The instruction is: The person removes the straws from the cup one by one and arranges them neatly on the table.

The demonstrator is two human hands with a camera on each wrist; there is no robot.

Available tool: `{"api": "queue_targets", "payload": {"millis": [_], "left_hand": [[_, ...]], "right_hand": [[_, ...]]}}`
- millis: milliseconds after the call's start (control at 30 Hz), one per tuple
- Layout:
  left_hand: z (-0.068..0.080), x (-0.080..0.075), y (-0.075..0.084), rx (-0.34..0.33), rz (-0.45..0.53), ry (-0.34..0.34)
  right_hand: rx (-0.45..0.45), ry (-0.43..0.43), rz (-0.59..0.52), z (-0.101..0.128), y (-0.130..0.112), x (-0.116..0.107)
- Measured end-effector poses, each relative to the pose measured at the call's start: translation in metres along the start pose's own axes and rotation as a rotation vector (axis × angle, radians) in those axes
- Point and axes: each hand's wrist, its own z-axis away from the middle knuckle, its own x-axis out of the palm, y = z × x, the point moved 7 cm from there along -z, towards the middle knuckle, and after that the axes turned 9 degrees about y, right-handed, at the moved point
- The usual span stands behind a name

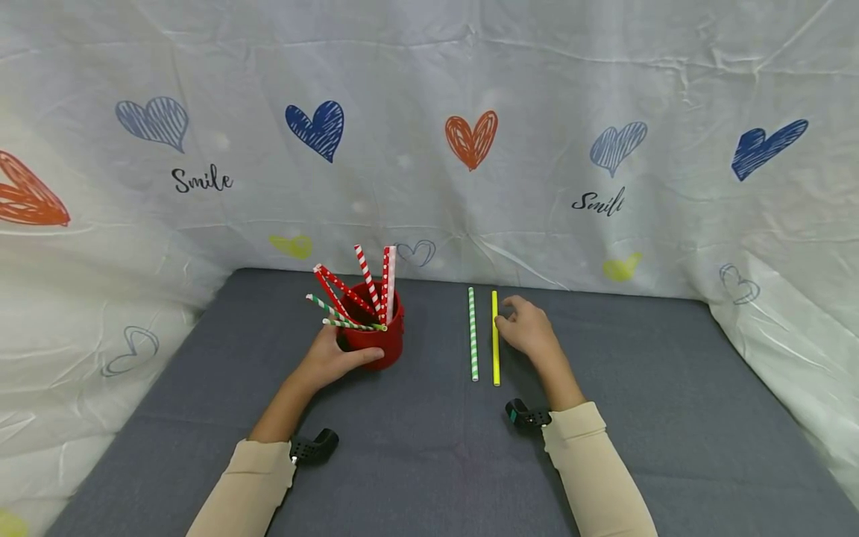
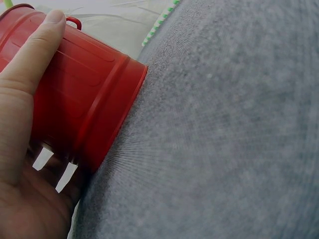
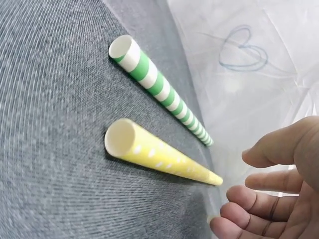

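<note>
My left hand (image 1: 330, 364) grips a small red metal bucket (image 1: 391, 349), its thumb across the front wall. Several patterned paper straws (image 1: 365, 282) lean out of the bucket, some red and white, others green and white. In the left wrist view the thumb presses the ribbed side of the bucket (image 2: 82, 79). To the right, a yellow paper straw (image 1: 496, 350) with white dots and a green-and-white striped straw (image 1: 473, 335) lie side by side. Right beside the yellow straw is my right hand (image 1: 530, 328), fingers loosely bent and holding nothing; the right wrist view shows a gap between thumb and fingers.
A dark grey cloth covers the table (image 1: 416, 447). Behind it hangs a white sheet (image 1: 403, 89) printed with hearts and the word Smile. Each wrist wears a black band (image 1: 314, 446) with a small device.
</note>
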Motion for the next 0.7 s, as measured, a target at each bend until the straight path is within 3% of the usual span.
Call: {"api": "queue_targets", "payload": {"millis": [700], "left_hand": [[0.000,0.000,0.000,-0.005,-0.007,-0.004]], "right_hand": [[-0.080,0.125,-0.089,0.009,-0.028,-0.020]]}}
